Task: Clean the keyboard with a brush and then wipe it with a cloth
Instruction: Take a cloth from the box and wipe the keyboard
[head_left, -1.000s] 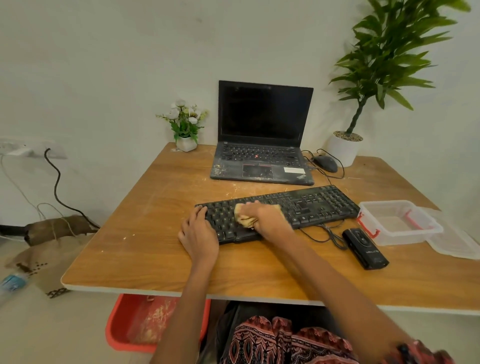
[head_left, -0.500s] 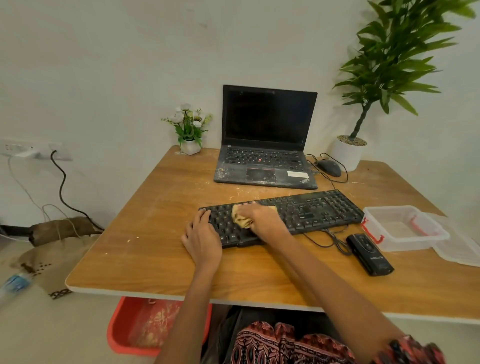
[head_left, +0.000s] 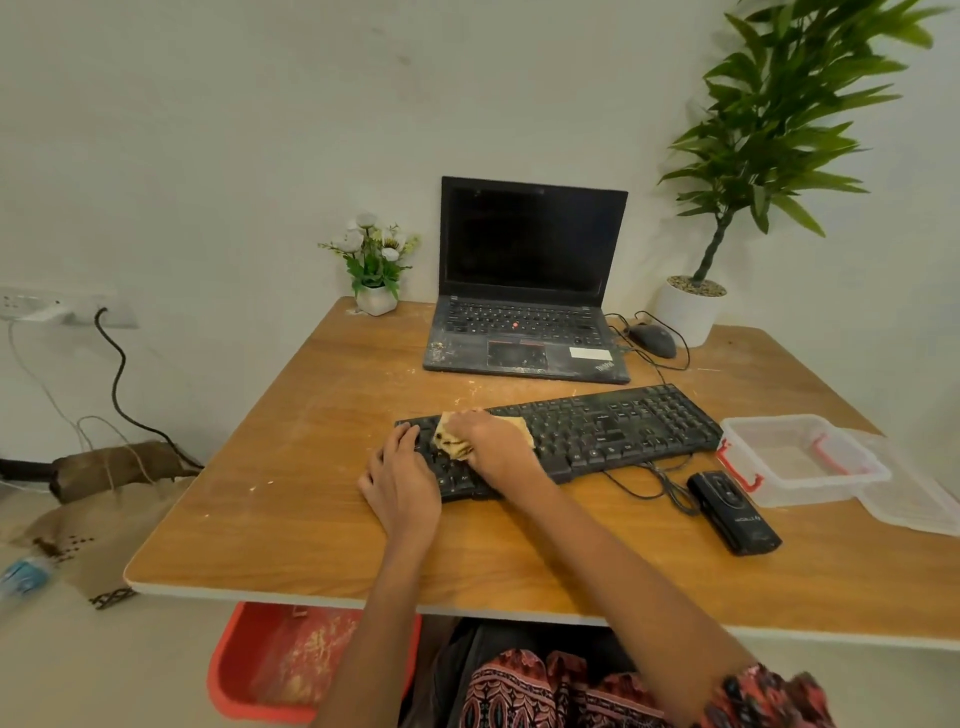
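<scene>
On the scuffed wooden desk (head_left: 291, 499), your right hand (head_left: 491, 441) bunches a crumpled yellow cloth (head_left: 454, 441) against the left half of the long black plastic keyboard (head_left: 597, 431), fingers curled over the wad and pressing it down onto the keys, while your left hand (head_left: 402, 483) lies flat with fingers spread across the keyboard's near-left corner and the desk edge beside it, pinning the board in place. The wiping stage looks underway, with the cloth at the left end and the right half and number pad apparently yet to be covered; pale dust shows along the far rows. To do this well, keep the left palm firm so the board cannot slide toward the open black laptop (head_left: 524, 291) behind it, and draw the cloth in long, overlapping passes along each row toward the right end, refolding to a fresher face as it soils. Press lightly enough that keycaps are not levered up, and work the folded edge into the gaps. Mind the thin black cable (head_left: 660, 480) trailing from the front edge toward the small black handheld device (head_left: 735, 512) and the clear plastic box with red clips (head_left: 800, 460); a snagged sweep could drag them.
</scene>
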